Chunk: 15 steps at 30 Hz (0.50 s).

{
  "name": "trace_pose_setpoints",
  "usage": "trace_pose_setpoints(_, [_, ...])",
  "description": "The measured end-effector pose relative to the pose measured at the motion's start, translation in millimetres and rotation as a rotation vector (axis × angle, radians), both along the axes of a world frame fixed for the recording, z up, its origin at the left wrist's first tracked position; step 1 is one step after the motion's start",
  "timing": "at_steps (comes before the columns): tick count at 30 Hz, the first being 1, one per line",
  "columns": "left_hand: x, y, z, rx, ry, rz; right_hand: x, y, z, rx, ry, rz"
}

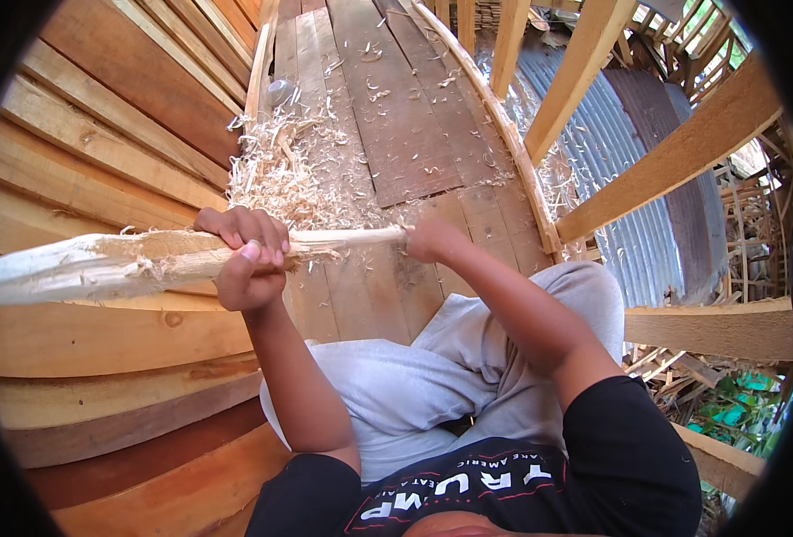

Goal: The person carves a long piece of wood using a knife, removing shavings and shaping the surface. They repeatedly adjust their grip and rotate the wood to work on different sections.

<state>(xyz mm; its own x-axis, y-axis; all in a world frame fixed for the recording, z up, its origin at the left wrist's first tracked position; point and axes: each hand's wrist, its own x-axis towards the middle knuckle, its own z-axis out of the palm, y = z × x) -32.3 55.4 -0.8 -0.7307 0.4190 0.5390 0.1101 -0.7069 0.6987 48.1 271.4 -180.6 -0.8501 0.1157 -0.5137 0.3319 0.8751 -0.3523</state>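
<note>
A long, roughly carved piece of pale wood [110, 261] reaches in from the left edge, its surface splintered and uneven. My left hand [255, 253] is closed around it, knuckles up, thumb pressed over the fingers. Beyond that hand, a slender pale wooden rod [351, 236] runs right. Whether it belongs to the same piece cannot be told, since my fingers cover the join. At the rod's right end my right hand [436, 238] forms a closed fist, blurred by motion. A blade, if there is one, does not show.
Curled wood shavings [284, 174] heap on the plank floor [405, 116] ahead, beside a small round greyish object [279, 91]. Stacked boards [101, 336] line my left. A pole [504, 125] edges the floor at right, with upright posts [584, 76] and corrugated metal sheeting [647, 179] beyond.
</note>
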Motion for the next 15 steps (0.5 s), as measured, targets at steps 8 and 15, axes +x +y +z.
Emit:
trace_pose_setpoints(8, [-4.6,-2.7,-4.2,0.061,-0.036,-0.065,-4.1,8.4,9.2,0.006,-0.213,0.033])
trace_pose_setpoints(15, [-1.6,-10.2,-0.8,0.07,0.032,-0.096,6.6,8.4,-16.2,0.043,0.037,0.061])
